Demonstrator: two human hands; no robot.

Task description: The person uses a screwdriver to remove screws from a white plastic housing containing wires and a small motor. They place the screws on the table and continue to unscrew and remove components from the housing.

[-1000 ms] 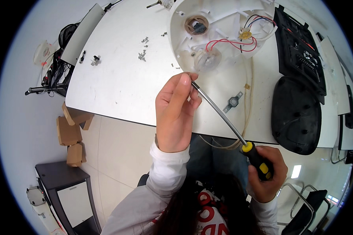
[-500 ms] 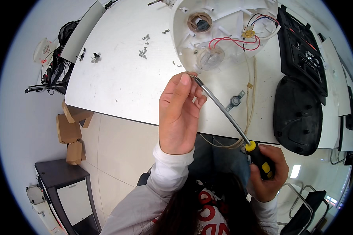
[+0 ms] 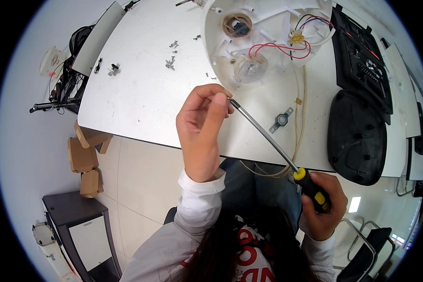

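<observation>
My right hand (image 3: 332,202) is wrapped round the black and yellow handle of a screwdriver (image 3: 266,137). Its steel shaft slants up and left to the fingertips of my left hand (image 3: 201,129). Thumb and forefinger of that hand pinch a tiny screw (image 3: 229,97) against the screwdriver's tip, and most of the screw is hidden. Just beyond lies a white plastic housing (image 3: 216,44) with its inside facing up, showing red wires (image 3: 279,48) and a clear round part (image 3: 250,70). A grey metal bracket (image 3: 281,120) rests on the table beside the shaft.
Several loose screws (image 3: 170,63) lie on the white table (image 3: 136,94). At the right are a black oval cover (image 3: 357,141) and an open black tool case (image 3: 362,61). A pale cable (image 3: 304,108) runs down over the table's near edge. Cardboard boxes (image 3: 82,157) stand on the floor at the left.
My left hand has shifted a little to the left, its other fingers curling in more. The screwdriver's tip has moved slightly left with it, while my right hand has hardly moved.
</observation>
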